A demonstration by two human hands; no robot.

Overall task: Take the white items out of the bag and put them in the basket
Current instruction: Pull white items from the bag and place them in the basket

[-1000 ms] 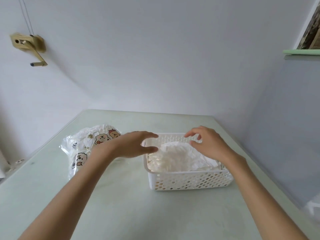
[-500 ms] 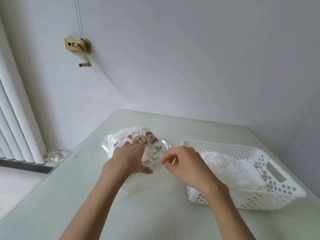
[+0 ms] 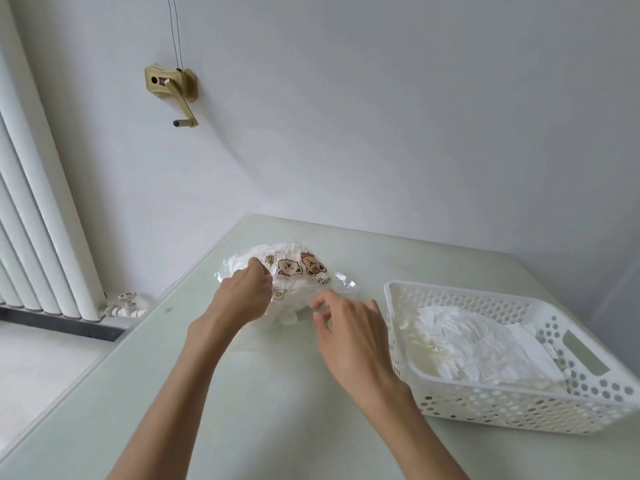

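We see the printed clear bag (image 3: pixel 298 275) lying on the pale green table (image 3: pixel 242 393), left of the white perforated basket (image 3: pixel 519 407). The left hand (image 3: pixel 242 299) grips the bag's near-left side, fingers curled into the film. The right hand (image 3: pixel 349 323) reaches the bag's mouth, fingers loosely bent, apart, holding nothing. White items (image 3: pixel 478 348) lie piled in the basket.

My pale green table (image 3: pixel 263 420) carries two things. The clear bag (image 3: pixel 304 271) with cartoon bears, stuffed with white pieces, lies toward twelve o'clock. The white perforated basket (image 3: pixel 519 407), holding a heap of white items (image 3: pixel 478 344), sits at three o'clock, apart from the bag.
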